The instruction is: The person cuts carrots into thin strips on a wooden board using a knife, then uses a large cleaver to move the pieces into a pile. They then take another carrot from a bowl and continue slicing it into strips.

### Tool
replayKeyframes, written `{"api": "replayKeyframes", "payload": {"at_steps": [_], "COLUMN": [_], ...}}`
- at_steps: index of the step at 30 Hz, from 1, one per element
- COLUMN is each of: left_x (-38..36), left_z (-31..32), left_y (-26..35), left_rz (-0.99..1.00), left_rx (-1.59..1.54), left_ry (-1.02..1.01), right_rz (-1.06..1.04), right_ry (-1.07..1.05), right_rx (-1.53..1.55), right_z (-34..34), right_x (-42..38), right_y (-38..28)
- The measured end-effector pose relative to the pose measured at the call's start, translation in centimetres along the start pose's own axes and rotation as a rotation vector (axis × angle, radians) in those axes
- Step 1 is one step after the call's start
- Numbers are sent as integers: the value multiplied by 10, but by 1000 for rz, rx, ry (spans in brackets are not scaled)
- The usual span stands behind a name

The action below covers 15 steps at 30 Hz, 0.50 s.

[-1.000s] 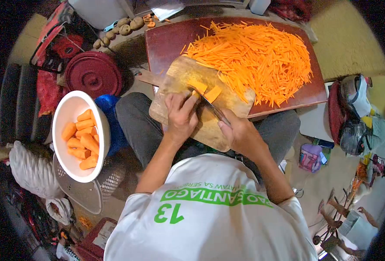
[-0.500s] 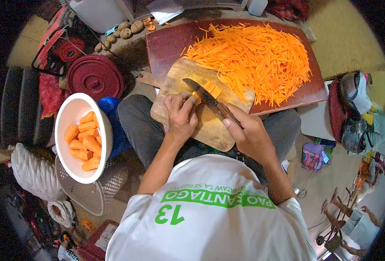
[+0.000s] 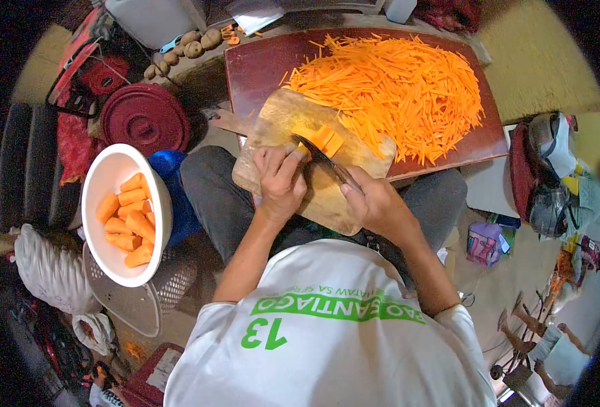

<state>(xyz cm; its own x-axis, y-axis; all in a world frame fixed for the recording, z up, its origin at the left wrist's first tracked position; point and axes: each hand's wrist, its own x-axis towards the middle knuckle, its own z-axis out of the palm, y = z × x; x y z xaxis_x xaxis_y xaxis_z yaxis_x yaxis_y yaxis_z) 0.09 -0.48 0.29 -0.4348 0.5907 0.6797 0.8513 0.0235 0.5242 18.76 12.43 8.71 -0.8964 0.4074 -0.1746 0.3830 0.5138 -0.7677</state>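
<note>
A person's right hand (image 3: 376,203) gripped a knife (image 3: 324,161), its blade resting on carrot slices (image 3: 319,138) atop a wooden cutting board (image 3: 293,129); the left hand (image 3: 280,178) pinned the slices with curled fingers; julienned carrot (image 3: 395,88) covered a red tray (image 3: 259,68); a white bowl (image 3: 107,176) held carrot chunks (image 3: 129,220).

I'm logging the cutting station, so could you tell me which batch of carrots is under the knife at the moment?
The sliced carrot piece on the wooden cutting board; the knife rests against it, unlike the julienned pile or chunks in the white bowl.
</note>
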Motion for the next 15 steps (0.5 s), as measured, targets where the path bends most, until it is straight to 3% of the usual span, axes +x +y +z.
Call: {"api": "replayKeyframes", "payload": {"at_steps": [15], "left_x": [-2], "left_z": [-2], "left_y": [-2], "left_rz": [4], "left_rx": [0], "left_ry": [22], "right_rz": [-13], "right_ry": [103], "right_rx": [63], "right_z": [-15], "right_x": [-5], "right_y": [-33]}}
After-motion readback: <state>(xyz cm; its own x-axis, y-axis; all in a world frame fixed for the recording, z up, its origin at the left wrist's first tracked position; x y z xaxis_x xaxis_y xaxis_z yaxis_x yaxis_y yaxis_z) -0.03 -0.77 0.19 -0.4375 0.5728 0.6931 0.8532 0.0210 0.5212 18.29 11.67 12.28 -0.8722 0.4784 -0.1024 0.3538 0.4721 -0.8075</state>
